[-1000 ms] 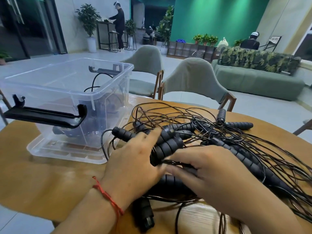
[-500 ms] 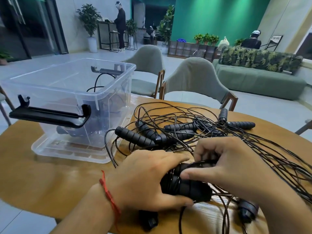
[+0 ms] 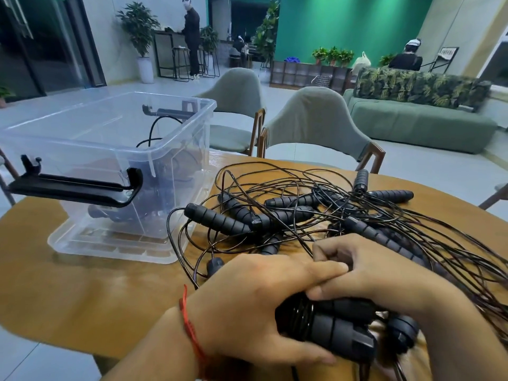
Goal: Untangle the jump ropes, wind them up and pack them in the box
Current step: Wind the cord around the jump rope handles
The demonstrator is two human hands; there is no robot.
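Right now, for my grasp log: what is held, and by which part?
Both hold the jump rope handles: left hand wraps the ribbed grips, right hand clamps them from above.

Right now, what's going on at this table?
A person is working on a pile of tangled jump ropes on the wooden table. The left hand grips a bundle of black handles near the table's front edge, and the right hand closes over the same bundle, thumb on it. Most ropes lie tangled; the clear box to the left holds some rope already.
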